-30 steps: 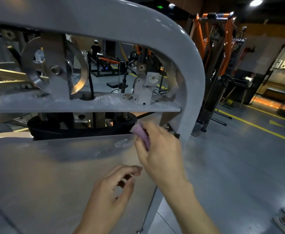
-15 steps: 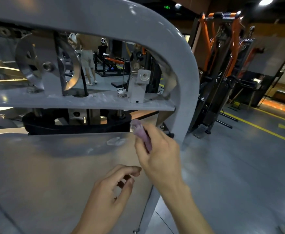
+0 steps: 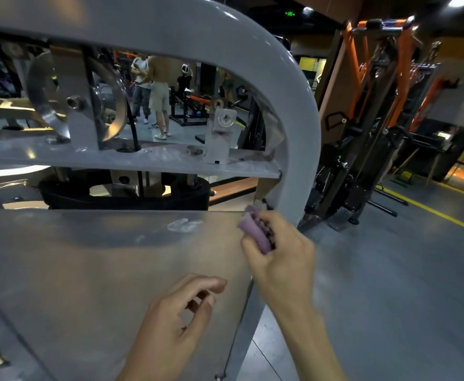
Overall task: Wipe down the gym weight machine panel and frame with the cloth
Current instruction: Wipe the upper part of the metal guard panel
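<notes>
Far left: a silver pulley wheel (image 3: 74,100) is seen bolted in a bracket above the grey crossbar (image 3: 131,158) of the machine. Below the crossbar a black block (image 3: 120,196) sits just behind the top edge of the panel (image 3: 82,270).

The panel fills the lower left; a whitish smudge (image 3: 184,225) is visible near its top edge.

Left hand (image 3: 176,320) is held in front of the lower panel, fingers loosely curled, nothing gripped; contact with the panel cannot be told.

People (image 3: 153,92) are seen through the frame opening, far back on the gym floor.

A small grey bracket (image 3: 221,136) with a bolt stands on the crossbar right of centre.

Right hand (image 3: 280,254) is clamped on a bunched purple cloth (image 3: 254,229); the cloth is pressed at the panel's top right corner, where the panel meets the curved grey frame tube (image 3: 294,105). The hands are apart, right above left.

Right of the frame: an orange and black machine (image 3: 385,111) on the grey floor (image 3: 390,284), with a yellow line (image 3: 431,213) painted beyond it
</notes>
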